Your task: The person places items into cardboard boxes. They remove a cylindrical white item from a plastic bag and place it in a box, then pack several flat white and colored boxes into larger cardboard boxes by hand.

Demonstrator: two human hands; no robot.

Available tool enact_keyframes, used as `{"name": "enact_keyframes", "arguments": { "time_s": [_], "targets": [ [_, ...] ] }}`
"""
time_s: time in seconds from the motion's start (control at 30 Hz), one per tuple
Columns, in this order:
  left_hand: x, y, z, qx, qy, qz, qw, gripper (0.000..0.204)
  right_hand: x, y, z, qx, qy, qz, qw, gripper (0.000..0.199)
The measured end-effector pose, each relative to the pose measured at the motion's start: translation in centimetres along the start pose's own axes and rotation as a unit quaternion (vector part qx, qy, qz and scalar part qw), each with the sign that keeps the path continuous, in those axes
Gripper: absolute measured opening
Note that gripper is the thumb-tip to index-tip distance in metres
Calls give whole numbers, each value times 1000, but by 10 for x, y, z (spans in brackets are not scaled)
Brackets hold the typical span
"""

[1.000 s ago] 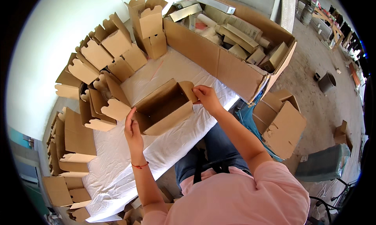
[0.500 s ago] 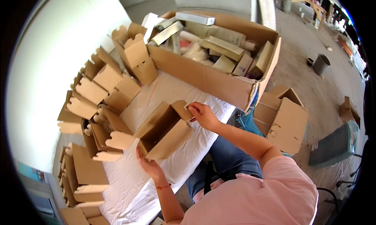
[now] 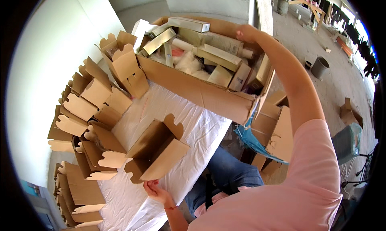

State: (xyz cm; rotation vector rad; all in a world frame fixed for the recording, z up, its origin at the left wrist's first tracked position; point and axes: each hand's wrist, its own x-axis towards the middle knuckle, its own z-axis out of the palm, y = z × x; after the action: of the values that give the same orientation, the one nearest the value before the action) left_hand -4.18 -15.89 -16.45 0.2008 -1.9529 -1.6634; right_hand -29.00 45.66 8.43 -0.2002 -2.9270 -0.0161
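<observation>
An open brown cardboard box point(image 3: 171, 156) stands on the white sheet point(image 3: 132, 203) in front of me, its end flaps raised. My left hand point(image 3: 159, 192) is at the near lower edge of this box, fingers loosely bent and a little apart, gripping nothing visible; whether the fingertips touch the cardboard I cannot tell. My right arm stretches far forward. My right hand point(image 3: 247, 33) is over the back right of a large carton point(image 3: 189, 88), its fingers curled in with nothing visible in them. Inside the carton lie pale long boxes point(image 3: 219, 56) and clear plastic wrapping point(image 3: 189, 64).
Several open brown boxes point(image 3: 80, 106) are packed along the left side by a white wall point(image 3: 48, 50). Another tall open box point(image 3: 128, 66) stands beside the carton's left end. On the floor at right are more cardboard point(image 3: 279, 138), a blue plastic bag point(image 3: 253, 144) and a grey bucket point(image 3: 320, 67).
My right hand has left the box's flap and moved up and forward over the large carton. My left hand has slipped from the box's corner to just below its edge.
</observation>
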Motion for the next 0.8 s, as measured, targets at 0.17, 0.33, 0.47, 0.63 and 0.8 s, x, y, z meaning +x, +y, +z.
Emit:
{"name": "enact_keyframes", "arguments": {
  "time_s": [0.17,0.33,0.47,0.63,0.8],
  "targets": [
    [-5,7,1,49,36,-18,998,22,21,34,38,-135,-232,75,960,35],
    [-8,-1,2,78,48,-22,996,27,6,26,64,-34,-261,128,956,39],
    [-7,2,1,108,35,-52,992,30,10,34,93,25,-363,155,918,51],
    [-4,0,7,72,43,-24,996,29,3,12,58,41,-299,196,933,47],
    [-5,3,3,52,25,-47,997,31,-14,-18,2,70,-183,190,962,44]
  ]
}}
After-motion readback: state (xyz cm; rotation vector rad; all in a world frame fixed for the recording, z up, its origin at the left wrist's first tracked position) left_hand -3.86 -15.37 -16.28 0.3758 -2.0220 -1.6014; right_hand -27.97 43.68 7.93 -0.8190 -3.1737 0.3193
